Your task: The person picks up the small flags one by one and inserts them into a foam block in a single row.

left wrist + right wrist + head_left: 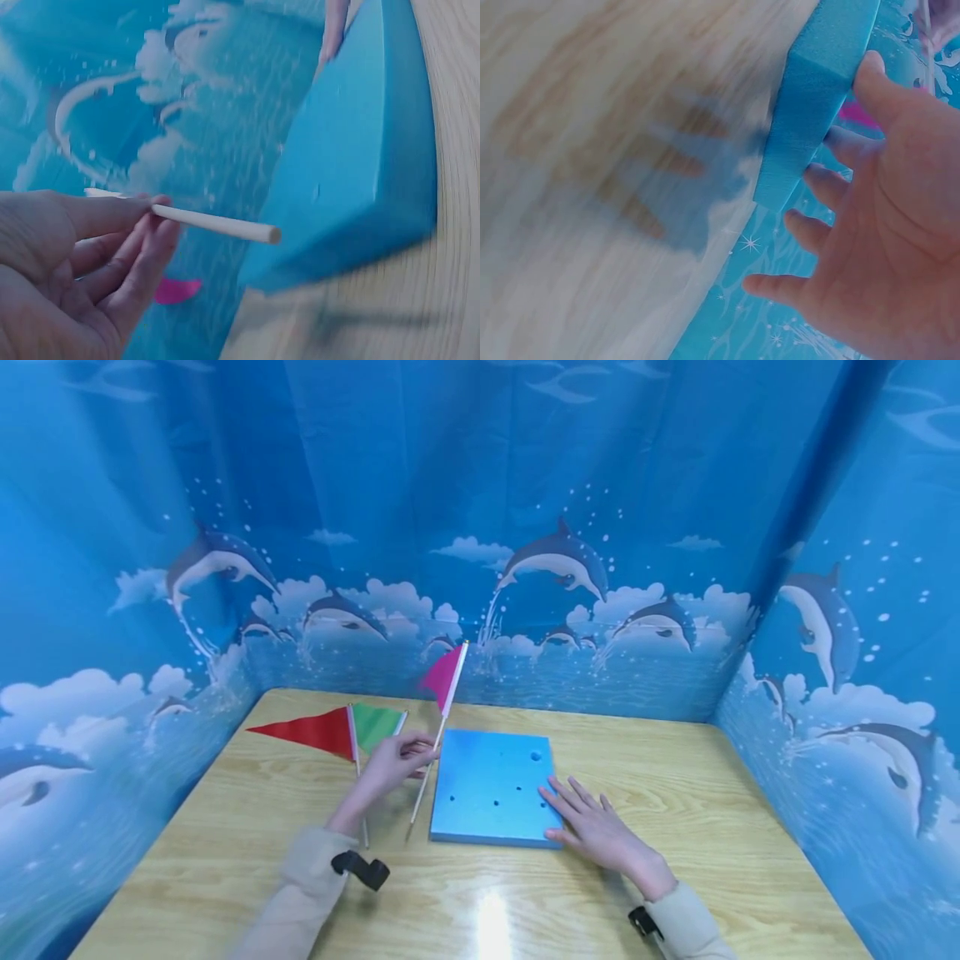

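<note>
Three flags, red (307,732), green (374,724) and pink (441,676), one blue foam block (491,787), two hands.

Pink flag (442,675): triangular pennant on pale stick, tilted, raised beside the block's left edge.
Foam block (491,787): blue square slab with several holes, flat on wooden table (225,843).

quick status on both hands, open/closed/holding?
Left hand: closed, pinching the thin white stick of the magenta triangular flag.
Right hand: open, fingers straight, resting on the edge of the blue square foam block.
</note>
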The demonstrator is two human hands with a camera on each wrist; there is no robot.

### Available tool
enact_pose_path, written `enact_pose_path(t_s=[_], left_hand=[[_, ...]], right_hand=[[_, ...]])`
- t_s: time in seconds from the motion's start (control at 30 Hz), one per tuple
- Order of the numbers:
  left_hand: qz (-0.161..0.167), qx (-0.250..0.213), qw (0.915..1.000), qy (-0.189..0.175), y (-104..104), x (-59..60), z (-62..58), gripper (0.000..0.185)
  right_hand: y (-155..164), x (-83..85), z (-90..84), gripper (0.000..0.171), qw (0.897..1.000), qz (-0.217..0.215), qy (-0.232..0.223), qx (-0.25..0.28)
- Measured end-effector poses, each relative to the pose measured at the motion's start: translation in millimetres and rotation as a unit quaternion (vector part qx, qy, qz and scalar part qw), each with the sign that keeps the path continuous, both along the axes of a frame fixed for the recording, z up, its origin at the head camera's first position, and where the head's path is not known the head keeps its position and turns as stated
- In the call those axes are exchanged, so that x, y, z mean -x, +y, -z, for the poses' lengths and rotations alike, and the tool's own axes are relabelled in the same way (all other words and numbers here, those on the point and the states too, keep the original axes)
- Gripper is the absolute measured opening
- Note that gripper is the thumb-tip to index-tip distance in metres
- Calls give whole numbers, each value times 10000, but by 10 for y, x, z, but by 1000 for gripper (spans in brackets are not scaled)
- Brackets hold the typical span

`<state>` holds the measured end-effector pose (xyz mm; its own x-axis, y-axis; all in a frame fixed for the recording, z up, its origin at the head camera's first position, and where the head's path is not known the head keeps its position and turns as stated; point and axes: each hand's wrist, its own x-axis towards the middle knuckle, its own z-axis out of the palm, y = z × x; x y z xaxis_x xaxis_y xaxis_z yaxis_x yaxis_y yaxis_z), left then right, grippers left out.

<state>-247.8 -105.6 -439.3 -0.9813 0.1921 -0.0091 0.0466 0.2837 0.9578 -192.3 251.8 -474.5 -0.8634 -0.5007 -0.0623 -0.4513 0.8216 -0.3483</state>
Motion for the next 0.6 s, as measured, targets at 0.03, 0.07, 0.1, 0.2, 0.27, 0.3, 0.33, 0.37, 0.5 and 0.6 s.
enact_pose_path(t_s=[0.03, 0.07, 0.1, 0.2, 0.27, 0.3, 0.33, 0.37, 0.5, 0.6], left_hand=[[-9, -101, 9999, 88, 56, -5, -20, 32], [-30, -179, 9997, 185, 115, -8, -37, 32], [-58, -276, 9992, 294, 178, -14, -59, 33], [-275, -563, 9959, 651, 375, -16, -95, 31], [-399, -782, 9912, 993, 505, -16, -108, 30], [-448, -906, 9882, 1153, 570, -18, -115, 29], [-503, -1013, 9852, 1289, 634, -19, -116, 27], [-525, -1149, 9816, 1431, 696, -17, -111, 27], [-487, -1644, 9681, 1828, 942, -7, -73, 23], [-372, -1855, 9600, 2066, 1114, -71, -123, 22]], right_hand=[[1, 1, 2, 68, 10000, 7, -4, -4], [3, 2, 5, 68, 10000, 9, 9, 3], [5, 1, 8, 68, 10000, 8, 25, 10], [8, -1, 16, 67, 10000, -2, 72, 34], [9, -3, 21, 67, 9999, -6, 97, 32], [9, -4, 24, 67, 9999, -7, 111, 22], [9, -4, 28, 67, 9999, -7, 124, 8], [9, -4, 31, 67, 9999, -12, 149, 0], [1, -6, 30, 66, 9997, 3, 229, -39], [-6, -2, 23, 66, 9998, 39, 194, -63]])
